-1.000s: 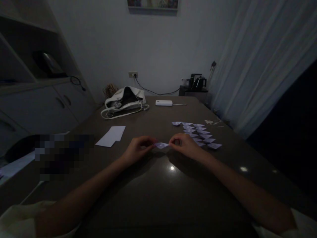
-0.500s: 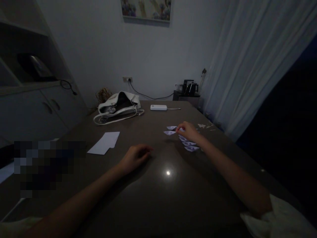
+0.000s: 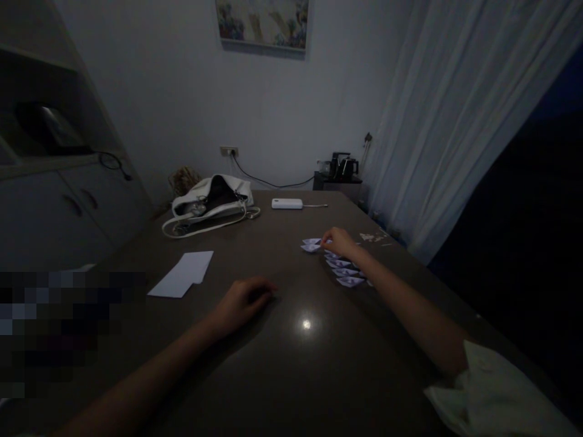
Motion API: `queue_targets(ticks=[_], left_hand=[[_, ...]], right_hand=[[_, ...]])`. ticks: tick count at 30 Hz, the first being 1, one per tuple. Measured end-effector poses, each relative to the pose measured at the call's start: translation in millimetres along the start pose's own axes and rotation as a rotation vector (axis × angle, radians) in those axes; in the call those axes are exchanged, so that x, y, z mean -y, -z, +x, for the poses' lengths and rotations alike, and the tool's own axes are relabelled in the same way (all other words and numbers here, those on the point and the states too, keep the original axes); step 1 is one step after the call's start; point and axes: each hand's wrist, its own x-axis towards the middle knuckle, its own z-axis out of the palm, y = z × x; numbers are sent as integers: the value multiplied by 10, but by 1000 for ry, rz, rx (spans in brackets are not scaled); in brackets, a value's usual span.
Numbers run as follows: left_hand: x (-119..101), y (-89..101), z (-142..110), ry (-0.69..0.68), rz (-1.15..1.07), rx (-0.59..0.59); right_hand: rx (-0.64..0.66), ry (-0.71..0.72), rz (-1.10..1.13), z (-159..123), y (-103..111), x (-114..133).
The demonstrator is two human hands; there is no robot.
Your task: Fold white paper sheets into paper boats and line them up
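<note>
Folded paper boats (image 3: 350,281), pale with a purple tint, stand in a close row on the dark table. Above the left end of the group, my right hand (image 3: 339,241) pinches the end of one paper boat (image 3: 310,248) between thumb and fingertips. Just behind that boat lies another one, partly covered by it. My right hand and forearm hide some of the row. Resting on the table to the left, my left hand (image 3: 246,300) is loosely curved, thumb apart from the fingers, holding nothing.
White paper sheets (image 3: 182,276) lie at the left. Toward the back are a white handbag (image 3: 212,203) and a white power bank (image 3: 286,204) with a short cable. Small paper scraps (image 3: 372,237) lie near the right edge, beside a curtain (image 3: 423,133).
The camera view has shifted slightly, so the table sits lower in the picture. The pinched boat has come down a little and stands more upright near the one behind. My left hand stays resting.
</note>
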Motion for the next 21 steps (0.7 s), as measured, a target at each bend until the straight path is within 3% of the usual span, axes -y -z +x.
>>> queue_targets(ticks=[8,16,21], left_hand=[[25,-9,0,10,-27,0],[17,-8,1,24,-23,3],[2,3,3,19,-23,19]], right_hand=[[-39,-3,-38,24,3,-17],[-37,250,-114,-75,102,68],[-23,287,-189,-115,103,105]])
